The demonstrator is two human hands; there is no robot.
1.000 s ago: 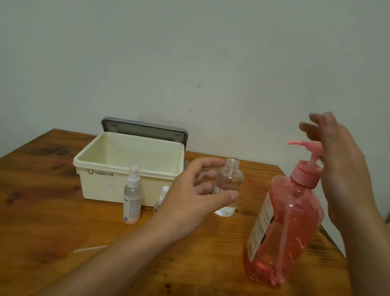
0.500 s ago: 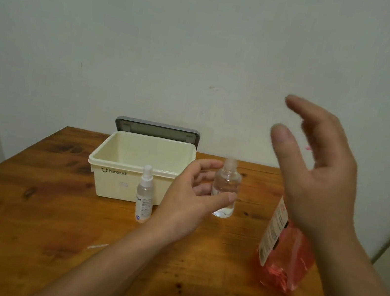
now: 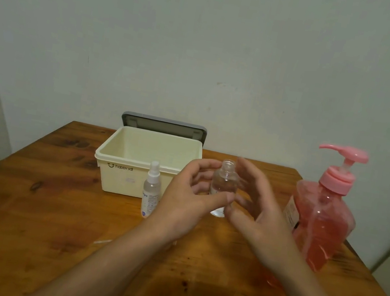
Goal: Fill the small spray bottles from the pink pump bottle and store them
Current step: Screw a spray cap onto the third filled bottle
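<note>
Wooden table (image 3: 19,221). At the back, open box (image 3: 125,180). Far right, pump bottle (image 3: 324,222), upright, untouched. Mid-table, left grip (image 3: 186,203) pinching the uncapped bottle (image 3: 224,181) between thumb and fingers, base seemingly on the table. Right grip (image 3: 261,211) spread, blurred, just beside it, holding nothing. Capped sprayer (image 3: 152,189) upright before the box. Probably readying to fill. Next: set neck under the pump spout, steady it, press slowly.

The cream box (image 3: 120,183) front reads roughly "happy.vdl" beside a smile mark.
</note>
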